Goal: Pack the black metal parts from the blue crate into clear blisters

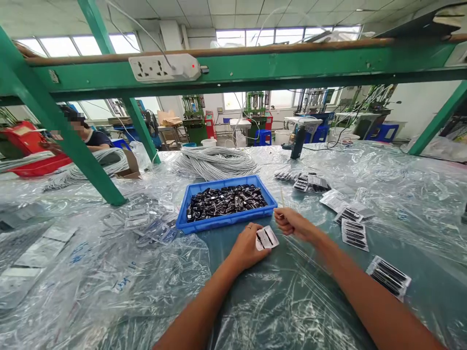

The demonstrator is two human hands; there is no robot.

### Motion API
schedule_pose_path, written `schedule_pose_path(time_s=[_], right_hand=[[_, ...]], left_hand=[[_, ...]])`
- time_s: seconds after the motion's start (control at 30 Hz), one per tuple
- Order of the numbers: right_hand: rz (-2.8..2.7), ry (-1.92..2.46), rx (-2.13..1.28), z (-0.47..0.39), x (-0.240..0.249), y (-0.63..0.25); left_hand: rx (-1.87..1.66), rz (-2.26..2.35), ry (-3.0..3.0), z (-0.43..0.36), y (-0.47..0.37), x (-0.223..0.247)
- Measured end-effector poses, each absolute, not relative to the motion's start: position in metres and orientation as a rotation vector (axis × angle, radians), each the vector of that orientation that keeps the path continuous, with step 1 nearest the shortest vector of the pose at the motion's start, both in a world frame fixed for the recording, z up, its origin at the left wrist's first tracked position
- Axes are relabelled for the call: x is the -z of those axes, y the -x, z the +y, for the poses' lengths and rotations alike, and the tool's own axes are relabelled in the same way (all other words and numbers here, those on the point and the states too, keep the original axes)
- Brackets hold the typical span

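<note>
My left hand (248,246) holds a small white card with dark strips (268,237) between thumb and fingers, just in front of a blue tray (219,225). Many small black parts (228,200) fill that tray. My right hand (290,222) is closed near the tray's right front corner, to the right of the card; whatever it may pinch is too small to make out. Packs of black strips lie to the right, one (354,234) beyond my right forearm and another (389,276) nearer the front.
Behind the tray lies a coil of grey cable (217,162). A dark bottle (298,142) stands at the back. Green frame posts (85,146) and a beam with a power strip (164,67) rise over the plastic-covered table. A person (95,138) sits at the far left.
</note>
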State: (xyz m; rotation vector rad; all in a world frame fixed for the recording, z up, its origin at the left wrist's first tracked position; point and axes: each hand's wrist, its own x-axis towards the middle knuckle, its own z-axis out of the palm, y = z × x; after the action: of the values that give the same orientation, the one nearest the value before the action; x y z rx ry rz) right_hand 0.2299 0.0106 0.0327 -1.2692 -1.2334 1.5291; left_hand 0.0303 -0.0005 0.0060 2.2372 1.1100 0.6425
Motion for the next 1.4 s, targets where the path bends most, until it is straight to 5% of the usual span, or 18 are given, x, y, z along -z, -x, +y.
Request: schedule_pose_path(time_s=[0.2, 0.37, 0.57, 1.4], right_hand=[[-2.031, 1.874, -1.040, 0.014, -0.031, -0.282], [-1.983, 1.501, -0.257, 0.010, -0.047, -0.241], [-1.943, 1.169, 0.000, 0.028, -0.075, -0.148], [-1.394, 1.202, -0.624, 0.109, -0.046, -0.113]], left_hand=[[-0.857, 1.042, -1.886, 0.006, -0.017, -0.021], [-1.206, 1.143, -1.654, 0.021, -0.019, -0.024], [-1.568, 1.039, -1.213, 0.059, -0.017, -0.061], [-1.513, 0.994, -1.400, 0.120, 0.007, -0.047]])
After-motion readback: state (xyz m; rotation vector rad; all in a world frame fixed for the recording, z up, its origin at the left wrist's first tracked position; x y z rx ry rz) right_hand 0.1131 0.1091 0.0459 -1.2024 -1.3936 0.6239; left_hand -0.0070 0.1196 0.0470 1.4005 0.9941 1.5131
